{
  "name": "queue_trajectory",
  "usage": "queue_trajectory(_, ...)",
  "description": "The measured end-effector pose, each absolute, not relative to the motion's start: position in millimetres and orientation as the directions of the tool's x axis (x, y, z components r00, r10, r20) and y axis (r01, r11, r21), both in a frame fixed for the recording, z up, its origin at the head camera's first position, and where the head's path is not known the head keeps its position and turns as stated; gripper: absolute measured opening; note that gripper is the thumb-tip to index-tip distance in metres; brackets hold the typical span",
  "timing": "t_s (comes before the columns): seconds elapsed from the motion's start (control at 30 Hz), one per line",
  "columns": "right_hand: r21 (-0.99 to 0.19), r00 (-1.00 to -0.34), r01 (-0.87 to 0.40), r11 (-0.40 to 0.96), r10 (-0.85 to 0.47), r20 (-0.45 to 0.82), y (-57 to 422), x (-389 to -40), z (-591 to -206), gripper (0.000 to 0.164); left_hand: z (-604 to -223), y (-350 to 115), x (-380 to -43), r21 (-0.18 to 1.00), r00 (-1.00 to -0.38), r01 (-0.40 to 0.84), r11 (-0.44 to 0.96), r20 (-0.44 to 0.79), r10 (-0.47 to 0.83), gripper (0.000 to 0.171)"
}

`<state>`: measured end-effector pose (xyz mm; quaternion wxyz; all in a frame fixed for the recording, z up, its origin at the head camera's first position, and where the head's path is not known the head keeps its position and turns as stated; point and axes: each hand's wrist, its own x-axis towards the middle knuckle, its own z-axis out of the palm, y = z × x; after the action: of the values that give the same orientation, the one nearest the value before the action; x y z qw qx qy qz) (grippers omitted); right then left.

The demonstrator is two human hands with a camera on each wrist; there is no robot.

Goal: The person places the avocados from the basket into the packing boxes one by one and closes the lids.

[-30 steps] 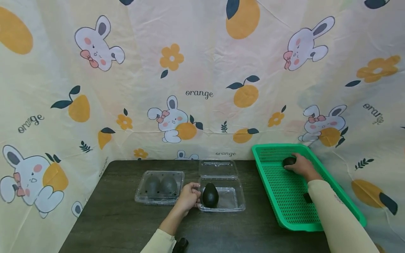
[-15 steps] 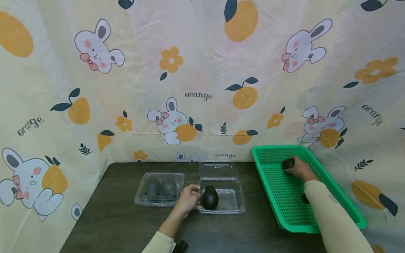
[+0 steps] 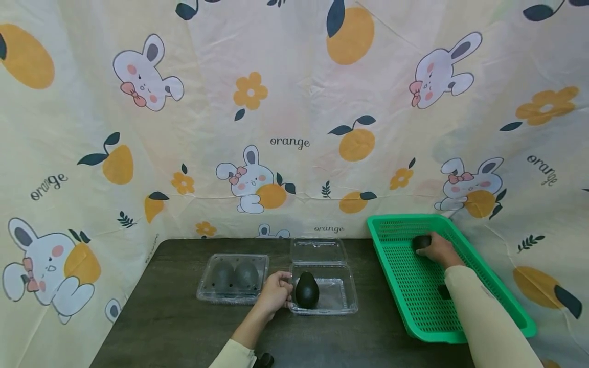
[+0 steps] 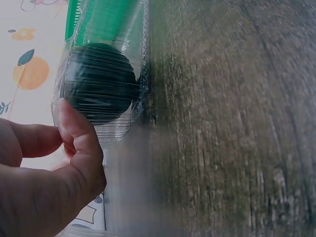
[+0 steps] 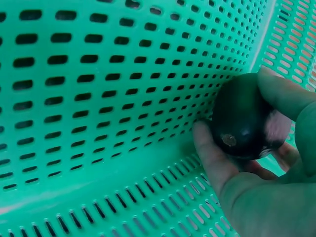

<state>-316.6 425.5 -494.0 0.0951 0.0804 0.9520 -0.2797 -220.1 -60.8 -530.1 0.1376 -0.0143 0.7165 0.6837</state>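
My right hand (image 3: 439,249) grips a dark avocado (image 5: 242,116) inside the green basket (image 3: 391,286), thumb on one side and fingers on the other. The right wrist view shows it close to the slotted plastic, with a small stem scar facing me. My left hand (image 3: 275,292) pinches the left rim of an open clear clamshell box (image 3: 333,296) between thumb and fingers. One dark avocado (image 3: 307,290) stands in the left half of that box, its narrower end toward the back. Through the clear wall, the left wrist view shows the same avocado.
Left of the open box sits a closed clamshell box (image 3: 233,278) with two avocados inside. Another dark object (image 3: 444,292) lies in the basket, partly hidden by the right sleeve. A patterned cloth (image 3: 294,102) hangs behind the dark wooden table (image 3: 152,317).
My right hand stays at the basket's far end with the avocado, its grip shifting slightly. My left hand keeps hold of the box rim. The head view has tilted up a little.
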Motion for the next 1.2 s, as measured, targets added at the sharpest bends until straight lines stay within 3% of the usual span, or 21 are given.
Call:
queue_trajectory(0.33, -0.606, -0.969, 0.223, 0.764, 0.105, -0.223, 434, -310, -497, 0.087, -532, -61, -219, 0.977, -0.962, -0.204, 0.066, -0.213, 0.174, 0.040)
queue_trajectory(1.2, -0.794, -0.984, 0.171, 0.583, 0.065, -0.164, 405, -286, -458, 0.098, -531, -62, -221, 0.976, -0.959, -0.208, 0.068, -0.218, 0.182, 0.040)
